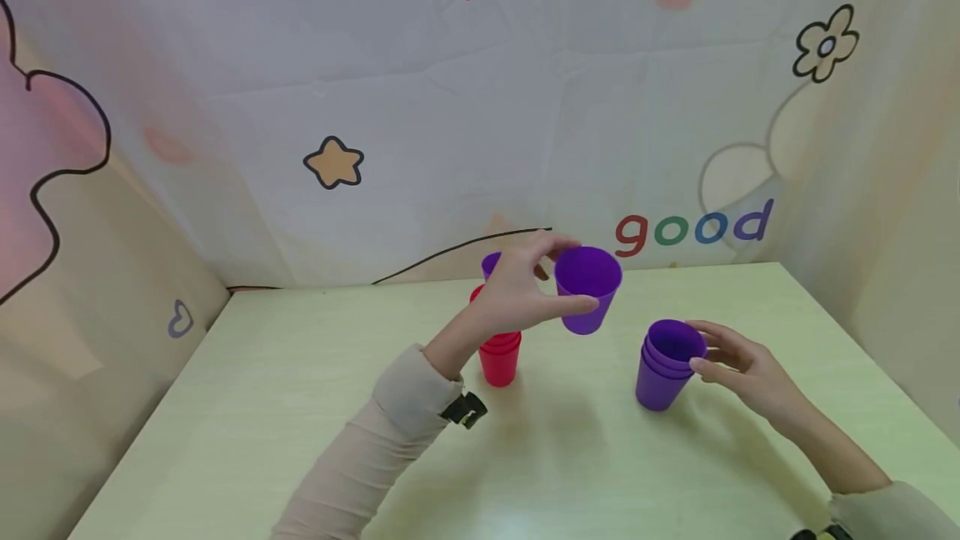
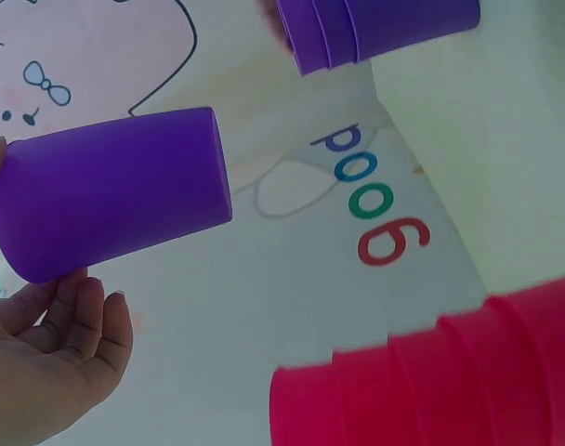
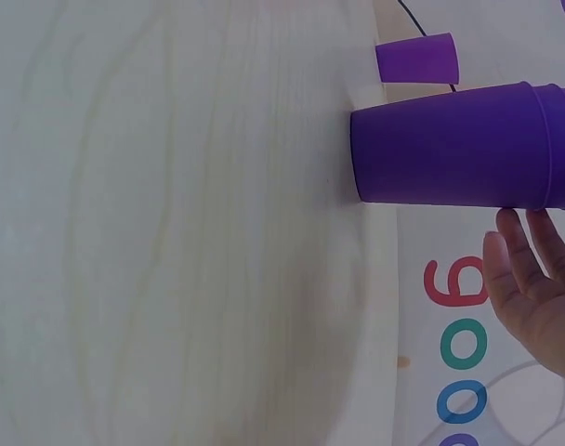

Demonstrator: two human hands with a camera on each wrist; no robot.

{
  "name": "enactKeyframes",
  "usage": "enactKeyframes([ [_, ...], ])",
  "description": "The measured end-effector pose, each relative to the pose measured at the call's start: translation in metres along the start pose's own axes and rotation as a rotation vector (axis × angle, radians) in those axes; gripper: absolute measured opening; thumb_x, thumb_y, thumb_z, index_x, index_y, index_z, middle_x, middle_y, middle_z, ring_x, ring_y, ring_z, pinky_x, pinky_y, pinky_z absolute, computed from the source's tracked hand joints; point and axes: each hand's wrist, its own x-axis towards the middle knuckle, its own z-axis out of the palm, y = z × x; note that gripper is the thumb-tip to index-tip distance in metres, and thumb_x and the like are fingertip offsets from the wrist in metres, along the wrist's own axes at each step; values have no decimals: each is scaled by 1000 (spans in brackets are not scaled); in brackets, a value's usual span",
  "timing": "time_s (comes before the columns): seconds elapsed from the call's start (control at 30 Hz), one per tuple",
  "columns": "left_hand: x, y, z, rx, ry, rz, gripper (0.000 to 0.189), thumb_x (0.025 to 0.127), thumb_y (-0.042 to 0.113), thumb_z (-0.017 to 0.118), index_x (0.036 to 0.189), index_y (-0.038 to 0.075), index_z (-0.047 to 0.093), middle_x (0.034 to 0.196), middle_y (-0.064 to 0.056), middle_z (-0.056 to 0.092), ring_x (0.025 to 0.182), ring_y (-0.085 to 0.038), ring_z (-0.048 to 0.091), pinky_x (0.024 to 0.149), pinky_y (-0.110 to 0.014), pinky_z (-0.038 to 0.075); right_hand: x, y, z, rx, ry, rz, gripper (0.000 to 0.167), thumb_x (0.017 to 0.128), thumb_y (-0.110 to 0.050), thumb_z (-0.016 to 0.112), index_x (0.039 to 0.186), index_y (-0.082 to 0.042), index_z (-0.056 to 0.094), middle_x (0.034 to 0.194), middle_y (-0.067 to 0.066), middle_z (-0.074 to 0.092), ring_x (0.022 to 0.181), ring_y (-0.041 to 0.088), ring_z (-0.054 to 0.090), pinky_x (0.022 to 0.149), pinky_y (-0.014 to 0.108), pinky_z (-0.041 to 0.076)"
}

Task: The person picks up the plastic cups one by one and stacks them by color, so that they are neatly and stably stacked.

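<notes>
My left hand (image 1: 521,286) holds a single purple cup (image 1: 587,294) in the air by its rim, thumb on the near side and fingers at the back. The cup's mouth tips towards the head camera. On the right, my right hand (image 1: 750,369) grips a stack of purple cups (image 1: 660,382) near its upper rims, its thumb in front. Fingertips (image 3: 508,223) lie along the stack's side in the right wrist view. Behind my left wrist stands a stack of red cups (image 1: 499,363), partly hidden by that hand; several nested rims show in the left wrist view.
Another purple cup (image 1: 491,263) shows beyond the red stack, mostly covered by my left hand. The pale table (image 1: 300,407) ends at a printed cloth backdrop (image 1: 420,123), with cloth also along both sides.
</notes>
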Motion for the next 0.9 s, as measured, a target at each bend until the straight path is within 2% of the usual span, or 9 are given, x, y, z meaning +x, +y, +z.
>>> enactKeyframes([
  [0.2,12,1,21,-27,-51,-39,55,72,25,76,120,9,53,103,5,54,96,-7,46,74,-20,44,1,0,1,8,2,11,44,91,-8,54,133,-3,40,107,-22,54,93,-3,55,71,22,51],
  [0.33,17,2,34,-22,-65,-39,56,73,26,76,121,10,52,103,6,54,95,-5,46,72,-19,44,1,0,1,-13,3,22,45,91,-10,54,134,-3,39,107,-23,53,94,-3,55,71,22,50],
  [0.5,22,0,46,-35,-57,-25,56,72,26,76,120,9,53,102,7,53,93,-3,46,71,-19,44,1,-1,2,-16,-2,20,44,92,-10,54,133,-4,40,107,-22,54,94,-1,55,72,23,50],
  [0.73,31,-4,60,-81,-41,-55,57,72,28,76,121,9,53,99,8,53,91,-2,46,70,-19,44,2,-2,2,-28,-2,10,45,91,-9,54,134,-5,40,106,-22,53,93,-3,54,71,23,50],
  [0.9,38,-5,70,-117,-29,-46,57,72,27,76,121,9,54,97,9,54,90,-2,46,70,-18,45,0,0,1,-25,2,29,46,91,-9,54,135,-7,40,107,-24,51,94,-5,53,72,22,50],
])
